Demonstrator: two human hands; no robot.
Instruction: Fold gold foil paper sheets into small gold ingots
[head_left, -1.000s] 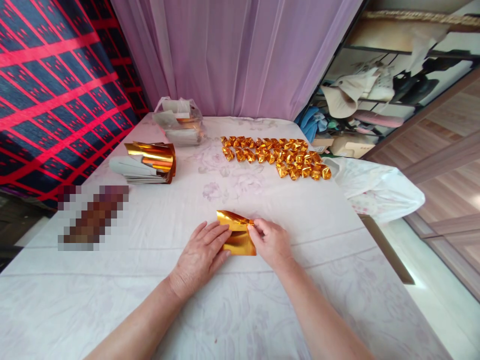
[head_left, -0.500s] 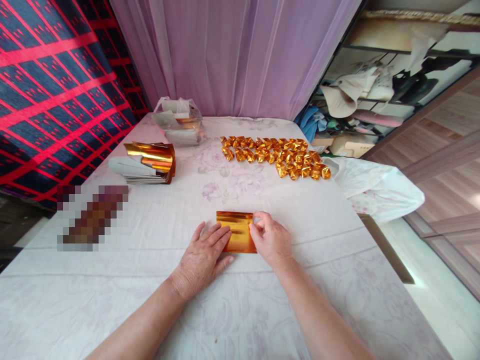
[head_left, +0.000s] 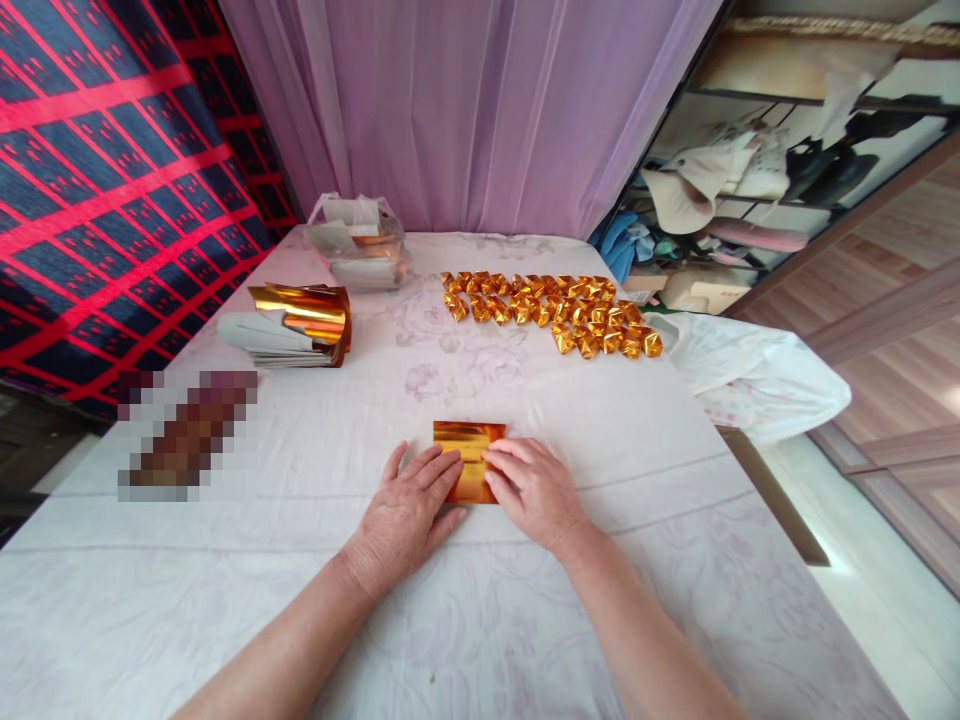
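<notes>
1. Gold foil sheet (head_left: 466, 462) lies flat on the counter (head_left: 675, 560), near the front edge, between both hands.
2. Left hand (head_left: 405, 510) lies flat and spread, fingers pressing the sheet's left edge from 7 o'clock.
3. Right hand (head_left: 534, 490) lies flat, fingers extended over the sheet's right part from 4 o'clock.
4. Folded gold pieces (head_left: 551, 312) sit in rows at 1 o'clock, well apart.
5. Stack of gold sheets (head_left: 300, 322) at 10 o'clock; plastic bag (head_left: 361, 242) beyond it at 11 o'clock.

A white-clothed table (head_left: 525, 620) bears a gold sheet (head_left: 466, 470) at centre, folded pieces (head_left: 551, 312) at 1 o'clock, foil stack (head_left: 300, 325) at 10, bag (head_left: 364, 245) at 11.
</notes>
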